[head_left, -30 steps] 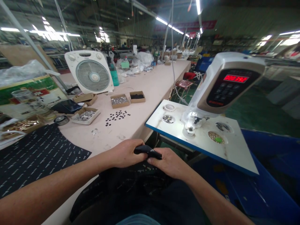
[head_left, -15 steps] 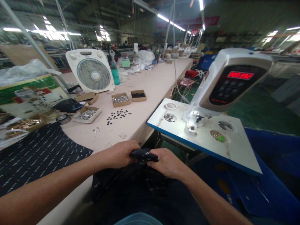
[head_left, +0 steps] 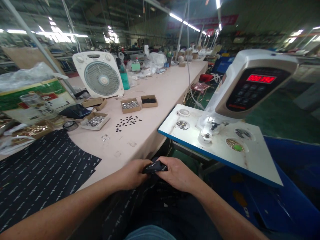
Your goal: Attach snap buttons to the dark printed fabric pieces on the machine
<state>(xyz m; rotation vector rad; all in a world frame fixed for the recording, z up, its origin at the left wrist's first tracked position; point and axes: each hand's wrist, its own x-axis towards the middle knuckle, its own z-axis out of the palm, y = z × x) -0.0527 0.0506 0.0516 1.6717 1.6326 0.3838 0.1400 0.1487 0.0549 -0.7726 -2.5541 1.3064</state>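
Note:
Both hands pinch a folded edge of dark printed fabric (head_left: 155, 166) above my lap. My left hand (head_left: 132, 173) grips its left end, thumb on top. On the right end, my right hand (head_left: 176, 174) is closed the same way, close to the left one. The fabric's lower part hangs over my lap in shadow. To the right stands a snap-fastening machine (head_left: 246, 86) with a lit red display, on a white board (head_left: 175, 126) with round cups of small metal parts. Another piece of the printed fabric (head_left: 50, 166) lies on the table at left.
On the pale table (head_left: 170, 90) are loose black snap parts (head_left: 127, 122), a carton of silver parts (head_left: 130, 105), a carton of black parts (head_left: 149, 101) and a tray of silver pieces (head_left: 95, 120). A box fan (head_left: 100, 75) stands behind. Blue sheeting (head_left: 295, 196) lies at right.
My hands have drawn slightly closer together on the folded fabric edge, and my left hand sits a little lower. The view has shifted slightly. Both hands keep their hold.

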